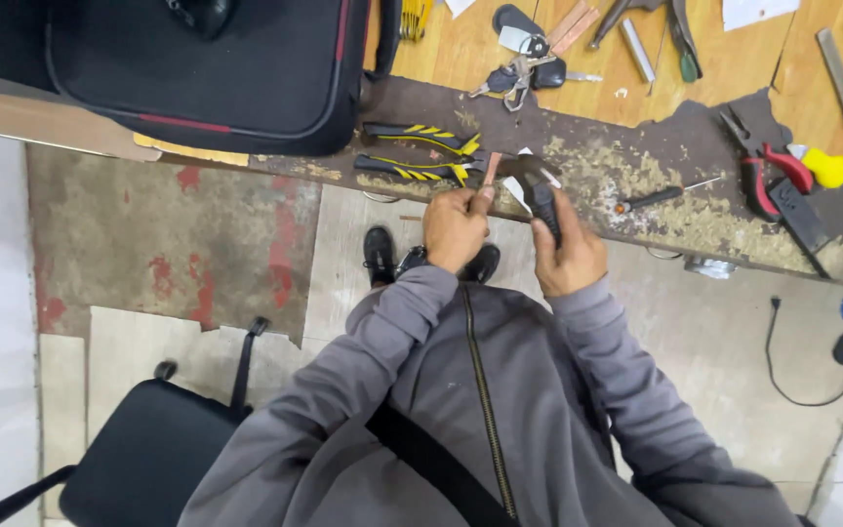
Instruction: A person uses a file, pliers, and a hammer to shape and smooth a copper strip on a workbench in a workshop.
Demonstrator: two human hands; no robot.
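You are wearing a grey jacket (500, 410); at twelve o'clock black pliers (421, 154) are showing yellow stripes, at two o'clock red-handled cutters (768, 171) are lying, and the floor (178, 234) is showing red patches.

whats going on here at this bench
A person in a grey zip jacket stands at a worn wooden workbench, seen from above. The left hand pinches a small reddish-brown strip upright at the bench edge, while the right hand grips the dark handle of a hand tool whose head meets that strip. Yellow-and-black pliers lie just beside them. Keys, red-handled pliers and a black bag sit further along the bench.
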